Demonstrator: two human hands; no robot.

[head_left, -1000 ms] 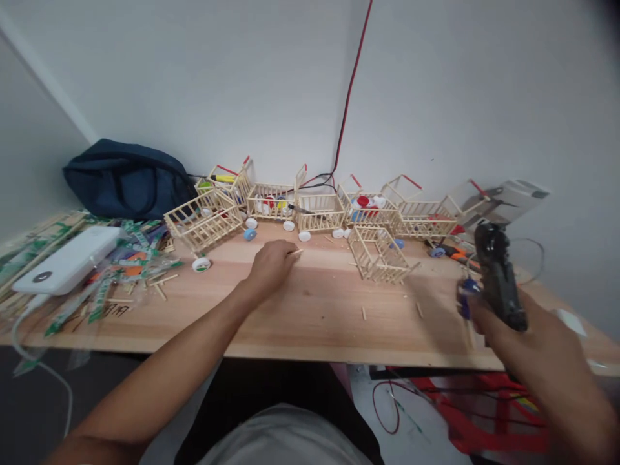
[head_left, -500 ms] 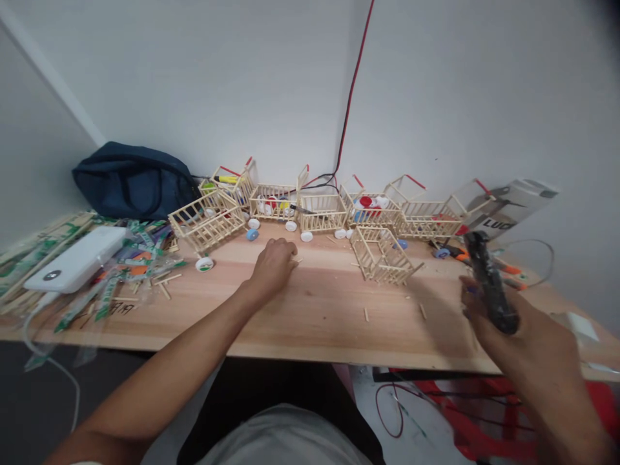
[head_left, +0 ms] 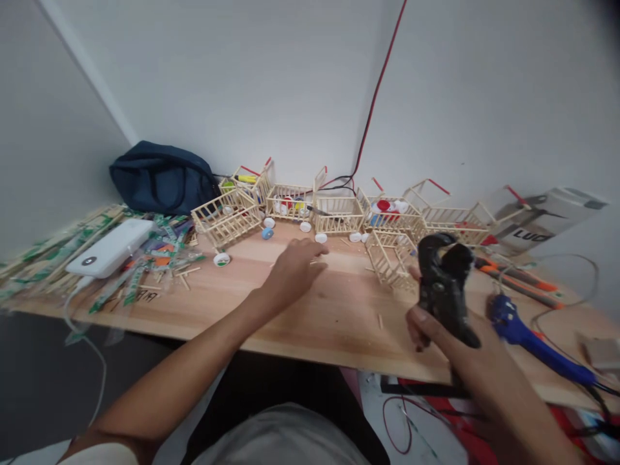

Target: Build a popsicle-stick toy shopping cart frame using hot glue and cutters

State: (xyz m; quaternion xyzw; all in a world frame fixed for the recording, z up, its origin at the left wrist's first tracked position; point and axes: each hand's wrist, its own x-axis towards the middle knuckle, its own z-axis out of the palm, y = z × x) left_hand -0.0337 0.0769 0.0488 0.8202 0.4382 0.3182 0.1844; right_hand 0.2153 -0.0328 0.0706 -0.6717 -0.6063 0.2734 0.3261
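Observation:
My left hand (head_left: 296,271) rests on the wooden table (head_left: 320,316), fingers curled down over a small wooden stick that I can barely see. My right hand (head_left: 438,326) is closed round a black plier-like tool (head_left: 443,287), held up above the table's front right. Just behind the tool an unfinished stick cart (head_left: 391,258) lies tilted. A row of little stick carts (head_left: 339,213) with bottle-cap wheels stands along the wall.
A dark blue bag (head_left: 162,177) sits at the back left. A white power bank (head_left: 111,247) lies on a heap of green wrappers (head_left: 145,271). A blue glue gun (head_left: 530,336) and orange-handled tools (head_left: 513,274) lie at the right. A red cable (head_left: 378,97) runs up the wall.
My right hand has carried the black tool leftward and higher, toward the table's middle. The view has turned right, so the blue glue gun now shows. My left hand stays put.

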